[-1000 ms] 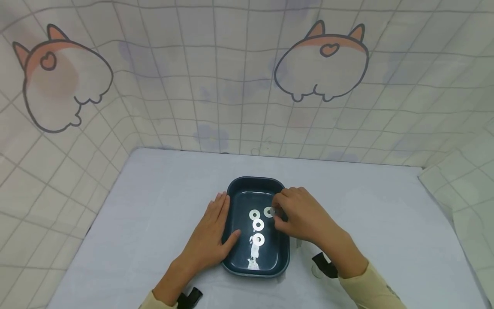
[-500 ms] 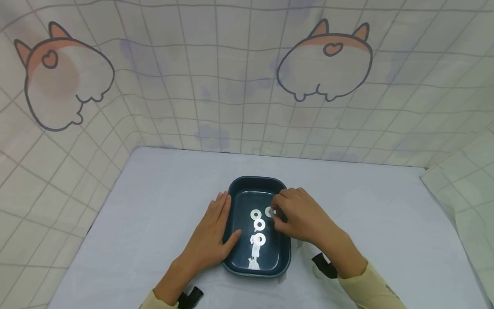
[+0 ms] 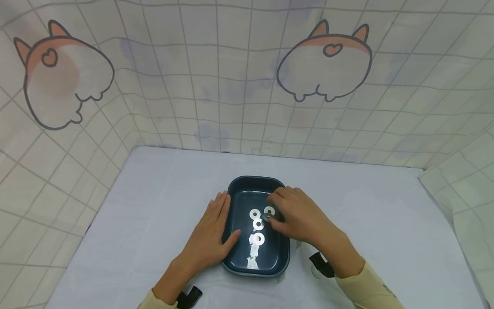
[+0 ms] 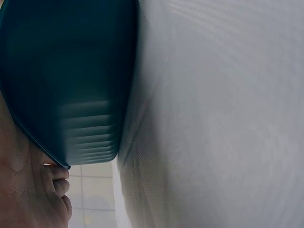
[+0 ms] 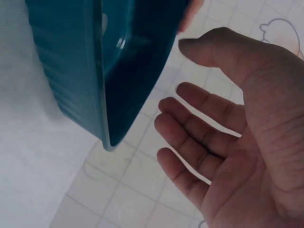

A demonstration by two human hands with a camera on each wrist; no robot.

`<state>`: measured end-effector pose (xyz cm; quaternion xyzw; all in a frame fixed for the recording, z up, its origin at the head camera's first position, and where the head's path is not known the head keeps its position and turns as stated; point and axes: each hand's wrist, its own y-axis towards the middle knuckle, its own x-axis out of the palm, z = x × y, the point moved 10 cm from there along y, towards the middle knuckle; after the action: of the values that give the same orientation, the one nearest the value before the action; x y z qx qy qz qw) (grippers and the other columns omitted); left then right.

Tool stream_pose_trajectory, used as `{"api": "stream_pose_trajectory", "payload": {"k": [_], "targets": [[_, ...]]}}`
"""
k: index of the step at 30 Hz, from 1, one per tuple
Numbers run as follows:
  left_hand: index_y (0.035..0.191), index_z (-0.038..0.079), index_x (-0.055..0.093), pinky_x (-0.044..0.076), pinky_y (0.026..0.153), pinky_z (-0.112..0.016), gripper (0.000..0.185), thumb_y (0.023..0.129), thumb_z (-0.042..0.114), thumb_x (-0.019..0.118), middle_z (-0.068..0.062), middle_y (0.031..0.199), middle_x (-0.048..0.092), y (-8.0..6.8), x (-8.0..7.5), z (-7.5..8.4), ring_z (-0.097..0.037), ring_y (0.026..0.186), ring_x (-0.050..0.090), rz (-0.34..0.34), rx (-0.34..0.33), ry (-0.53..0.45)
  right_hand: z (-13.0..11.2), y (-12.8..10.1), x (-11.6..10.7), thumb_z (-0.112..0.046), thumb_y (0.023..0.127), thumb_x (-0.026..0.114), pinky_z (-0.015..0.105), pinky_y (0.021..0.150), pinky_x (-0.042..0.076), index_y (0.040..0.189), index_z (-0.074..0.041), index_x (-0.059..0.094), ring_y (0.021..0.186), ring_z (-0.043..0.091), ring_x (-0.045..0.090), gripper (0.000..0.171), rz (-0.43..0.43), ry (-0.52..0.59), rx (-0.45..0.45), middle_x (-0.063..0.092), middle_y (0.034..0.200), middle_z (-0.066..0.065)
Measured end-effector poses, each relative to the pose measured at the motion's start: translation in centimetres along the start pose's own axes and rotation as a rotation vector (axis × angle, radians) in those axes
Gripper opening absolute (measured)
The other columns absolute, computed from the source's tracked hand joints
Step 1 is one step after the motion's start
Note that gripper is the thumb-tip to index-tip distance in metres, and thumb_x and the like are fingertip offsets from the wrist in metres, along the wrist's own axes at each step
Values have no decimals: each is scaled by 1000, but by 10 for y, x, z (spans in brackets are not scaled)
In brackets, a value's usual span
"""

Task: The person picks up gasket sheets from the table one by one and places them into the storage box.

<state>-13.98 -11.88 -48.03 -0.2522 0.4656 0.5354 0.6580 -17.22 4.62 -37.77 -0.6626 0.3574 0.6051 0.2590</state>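
Note:
A deep dark teal dish (image 3: 240, 257) stands on the white cloth in the head view. Inside it lie several flat, shiny washers (image 3: 258, 239), most in a rough column. My left hand (image 3: 206, 242) rests along the dish's left side, fingers straight and thumb over the rim. My right hand (image 3: 299, 214) is over the right rim, thumb and forefinger apart. A greyer, blurred washer (image 3: 267, 217) shows by the thumb tip, overlapping another washer. In the right wrist view the fingers (image 5: 183, 133) are loosely bent and spread, with nothing visible between them.
White cloth (image 3: 366, 201) covers the table around the dish. Behind and at both sides hang white gridded curtains (image 3: 185, 98) with corgi drawings. Black straps (image 3: 322, 264) sit at the wrists. A faint round clear thing (image 3: 317, 271) lies near the right wrist.
The right thumb and forefinger have parted, and the hand has shifted slightly left. The washer formerly between those fingertips now shows lower, by the thumb. The left hand stays in place.

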Motion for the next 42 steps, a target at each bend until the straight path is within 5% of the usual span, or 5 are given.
{"api": "stream_pose_trajectory", "payload": {"k": [10, 19, 31, 36, 42], "targets": [[170, 6, 14, 20, 137, -47, 93, 102, 50, 61, -11, 180, 16, -1, -2, 1, -24, 169, 13, 15, 12, -3, 4, -6, -1, -32, 87, 87, 46, 104, 60, 126, -11, 73, 110, 23, 69, 47, 0, 26, 25, 74, 120, 5], [171, 7, 13, -6, 136, -22, 93, 102, 51, 58, -11, 180, 17, -2, -2, 0, -24, 169, 14, 27, 14, -1, 16, -22, 5, -30, 89, 86, 45, 102, 60, 126, -10, 74, 110, 24, 69, 44, -5, 51, 92, 74, 120, 6], [171, 8, 12, -10, 134, -19, 91, 104, 51, 56, -8, 181, 11, -1, 1, -1, -23, 169, 11, -1, 2, -8, 30, -46, 8, -28, 90, 84, 46, 99, 63, 125, -13, 73, 113, 26, 71, 39, -7, 126, 168, 73, 125, 5], [171, 10, 8, -7, 136, -23, 92, 104, 52, 55, -8, 181, 10, 0, 2, -1, -21, 169, 6, -17, -5, -5, 37, -55, 12, -28, 90, 84, 47, 100, 64, 125, -15, 73, 114, 26, 72, 39, -17, 168, 204, 74, 125, 3], [171, 8, 10, 16, 139, -46, 93, 103, 50, 58, -7, 181, 9, -1, -1, 1, -22, 169, 8, -8, 4, -6, 44, -64, 14, -25, 88, 85, 46, 98, 64, 123, -15, 74, 113, 25, 73, 38, 20, 172, 199, 74, 123, 1]]}}
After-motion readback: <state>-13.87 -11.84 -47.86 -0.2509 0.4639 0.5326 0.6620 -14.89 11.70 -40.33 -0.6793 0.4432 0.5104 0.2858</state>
